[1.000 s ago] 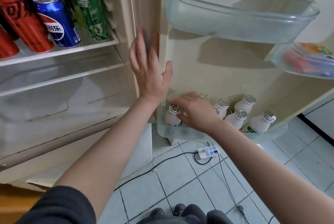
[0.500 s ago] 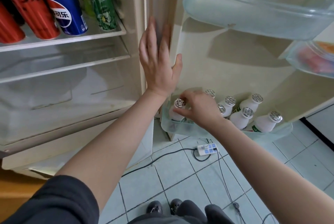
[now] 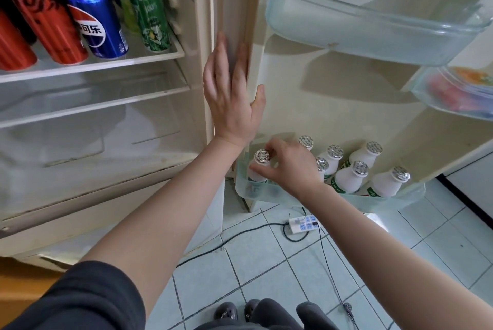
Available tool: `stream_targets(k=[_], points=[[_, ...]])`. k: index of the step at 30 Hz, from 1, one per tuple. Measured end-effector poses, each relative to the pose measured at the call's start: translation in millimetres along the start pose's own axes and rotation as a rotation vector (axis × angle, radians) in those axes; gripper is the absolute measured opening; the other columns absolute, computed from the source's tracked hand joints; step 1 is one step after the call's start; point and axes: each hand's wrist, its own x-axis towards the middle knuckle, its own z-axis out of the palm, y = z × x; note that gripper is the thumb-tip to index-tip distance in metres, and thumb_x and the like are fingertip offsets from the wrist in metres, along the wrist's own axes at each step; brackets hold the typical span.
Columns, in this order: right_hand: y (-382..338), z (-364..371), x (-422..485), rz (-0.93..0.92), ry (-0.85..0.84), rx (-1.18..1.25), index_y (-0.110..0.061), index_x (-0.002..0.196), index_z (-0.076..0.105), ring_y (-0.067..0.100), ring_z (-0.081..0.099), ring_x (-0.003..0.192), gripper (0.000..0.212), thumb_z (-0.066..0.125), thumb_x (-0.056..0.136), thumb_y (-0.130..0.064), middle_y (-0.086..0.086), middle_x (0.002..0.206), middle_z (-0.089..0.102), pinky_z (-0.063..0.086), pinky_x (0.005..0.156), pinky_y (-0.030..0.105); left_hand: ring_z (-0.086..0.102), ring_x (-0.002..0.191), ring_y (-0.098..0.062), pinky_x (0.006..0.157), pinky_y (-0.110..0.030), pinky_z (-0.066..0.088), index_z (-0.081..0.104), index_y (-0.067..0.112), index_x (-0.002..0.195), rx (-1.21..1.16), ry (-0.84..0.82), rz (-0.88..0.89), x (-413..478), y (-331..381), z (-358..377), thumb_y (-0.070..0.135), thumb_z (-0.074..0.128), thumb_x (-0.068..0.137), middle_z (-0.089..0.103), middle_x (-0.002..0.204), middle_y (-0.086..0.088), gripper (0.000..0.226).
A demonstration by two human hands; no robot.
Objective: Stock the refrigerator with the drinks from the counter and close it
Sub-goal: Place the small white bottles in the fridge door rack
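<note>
We are seating a small white plastic bottle with a silver foil cap (image 3: 260,168) at the left end of the clear plastic bottom door bin (image 3: 269,192), low in the middle of the frame. Our right hand (image 3: 289,167) pinches it at the neck, fingers curled just under the cap. Our left hand (image 3: 229,95) lies flat with its fingers straight on the cream edge where the open refrigerator door (image 3: 333,95) meets the cabinet, at centre frame.

To do this well, we should lower the bottle straight and let go only once its base feels settled and upright. It should stay clear of the other white foil-capped bottles (image 3: 352,177) to its right, which look easy to topple. The flat hand seems to steady the door, but it should leave that hinge-side gap before any closing. The red, blue and green drink cans (image 3: 90,17) stand on the upper-left shelf.
</note>
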Motion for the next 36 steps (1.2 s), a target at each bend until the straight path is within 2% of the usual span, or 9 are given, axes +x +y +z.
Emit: stream_targets(k=[3,5,13,16,18,22,27,32,36], points=[[1,0,-2,-0.050,-0.025,0.014,-0.022,0.115,0.060,0.023,0.056,0.100,0.043,0.064,0.080,-0.047,0.003,0.103,0.065,0.043,0.074,0.031,0.036,0.134,-0.039,0.115,-0.036,0.018,0.048,-0.001,0.135,-0.002,0.010,0.001,1,0,1,0.036,0.042,0.089,0.035,0.144,-0.033,0.059],[1,0,-1,-0.066,-0.040,0.003,-0.025,0.115,0.062,0.025,0.056,0.099,0.038,0.063,0.082,-0.044,0.005,0.100,0.065,0.046,0.077,0.035,0.035,0.134,-0.038,0.114,-0.036,0.019,0.048,-0.001,0.135,-0.010,0.010,-0.001,0,0,0,0.035,0.042,0.089,0.035,0.144,-0.033,0.058],[2,0,1,-0.038,-0.040,0.015,-0.027,0.113,0.064,0.022,0.056,0.098,0.041,0.065,0.079,-0.051,0.002,0.097,0.066,0.044,0.074,0.033,0.036,0.133,-0.040,0.113,-0.037,0.020,0.047,-0.002,0.135,-0.010,-0.003,-0.004,0,1,-2,0.033,0.042,0.089,0.035,0.144,-0.034,0.058],[6,-7,-1,-0.090,-0.036,0.027,-0.024,0.120,0.060,0.018,0.056,0.108,0.052,0.066,0.078,-0.053,-0.003,0.110,0.066,0.044,0.084,0.030,0.036,0.133,-0.041,0.114,-0.037,0.019,0.047,-0.002,0.135,-0.004,-0.001,-0.007,-1,2,-2,0.033,0.043,0.089,0.035,0.144,-0.033,0.058],[13,-17,-2,-0.103,0.026,0.058,-0.018,0.122,0.060,0.020,0.055,0.112,0.049,0.066,0.082,-0.045,-0.001,0.117,0.065,0.043,0.090,0.030,0.037,0.133,-0.042,0.114,-0.036,0.017,0.048,-0.002,0.134,0.004,-0.001,-0.009,0,2,-1,0.031,0.047,0.088,0.035,0.143,-0.034,0.057],[30,-39,3,-0.011,0.182,0.057,-0.013,0.113,0.065,0.026,0.057,0.109,0.030,0.065,0.085,-0.025,0.004,0.114,0.067,0.039,0.086,0.028,0.038,0.132,-0.043,0.114,-0.037,0.018,0.049,-0.002,0.133,0.011,-0.009,-0.010,0,2,-1,0.030,0.048,0.086,0.036,0.143,-0.033,0.057],[37,-47,-2,-0.076,0.143,-0.046,-0.015,0.108,0.069,0.026,0.059,0.104,0.029,0.069,0.080,-0.024,0.003,0.104,0.070,0.042,0.079,0.028,0.037,0.133,-0.040,0.113,-0.036,0.019,0.050,-0.001,0.134,0.014,0.004,-0.007,1,1,0,0.035,0.042,0.088,0.036,0.144,-0.033,0.058],[41,-42,-10,-0.220,-0.036,-0.174,-0.017,0.113,0.068,0.029,0.057,0.101,0.039,0.068,0.074,-0.021,0.003,0.097,0.071,0.047,0.076,0.033,0.037,0.133,-0.039,0.114,-0.035,0.019,0.051,-0.001,0.132,0.009,0.009,0.002,0,1,1,0.035,0.042,0.089,0.036,0.144,-0.032,0.057],[42,-38,-2,-0.251,-0.133,-0.247,-0.024,0.121,0.062,0.024,0.054,0.103,0.039,0.061,0.082,-0.027,-0.002,0.104,0.068,0.044,0.073,0.031,0.038,0.132,-0.040,0.114,-0.034,0.018,0.051,-0.002,0.132,0.007,0.009,0.003,1,1,1,0.034,0.043,0.088,0.036,0.144,-0.032,0.057]])
